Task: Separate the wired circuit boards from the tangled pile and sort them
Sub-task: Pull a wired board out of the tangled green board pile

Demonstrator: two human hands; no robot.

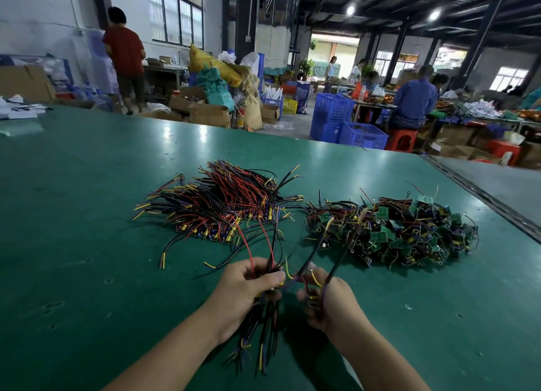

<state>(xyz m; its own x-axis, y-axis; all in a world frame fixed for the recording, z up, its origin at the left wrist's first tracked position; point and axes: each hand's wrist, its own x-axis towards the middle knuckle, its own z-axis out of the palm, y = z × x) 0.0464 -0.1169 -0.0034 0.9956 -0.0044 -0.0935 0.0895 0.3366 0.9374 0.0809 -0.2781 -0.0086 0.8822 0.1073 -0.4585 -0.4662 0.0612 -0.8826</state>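
Observation:
On the green table (87, 215) lie two heaps. The sorted heap (222, 206) on the left has boards lined up with red, black and yellow wires fanned out. The tangled pile (392, 229) of small green circuit boards sits to the right. My left hand (248, 291) grips a bundle of wired boards (266, 326), its wires hanging down toward me and others rising up. My right hand (328, 300) holds one wired board (313, 298), its black wire arching up toward the tangled pile. The two hands are close together near the table's front.
A dark seam (480, 194) runs along the table's right side beside a grey surface. Beyond the far edge stand blue crates (348, 124), cardboard boxes, sacks and red stools. Several people work at benches at the back right, and one person stands at the back left.

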